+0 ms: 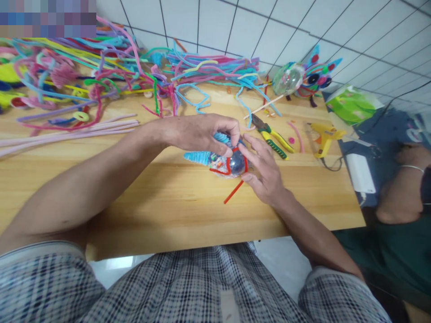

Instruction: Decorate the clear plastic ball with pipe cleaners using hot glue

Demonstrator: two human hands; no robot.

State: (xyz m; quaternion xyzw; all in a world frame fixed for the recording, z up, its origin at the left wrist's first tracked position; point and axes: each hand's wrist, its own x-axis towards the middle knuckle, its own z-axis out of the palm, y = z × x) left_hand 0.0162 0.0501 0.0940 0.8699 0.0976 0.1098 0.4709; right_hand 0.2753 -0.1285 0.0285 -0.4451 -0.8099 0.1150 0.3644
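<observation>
A clear plastic ball point(237, 164) with small colourful bits inside lies on the wooden table, with blue pipe-cleaner ears point(197, 157) at its left and top. A red pipe cleaner point(233, 193) runs in a loop around the ball, its free end sticking out toward me. My left hand point(218, 134) reaches over the top, thumb and fingers closed at the red loop. From the right side my right hand point(264, 170) grips the ball between thumb and fingers. The contact points under the fingers are partly hidden.
Pliers with yellow-green handles point(274, 139) and a yellow glue gun point(325, 139) lie to the right. Piles of pipe cleaners point(215, 69) line the back wall. A decorated ball figure point(316, 78) stands at back right. Another person's arm point(404, 184) is at the far right.
</observation>
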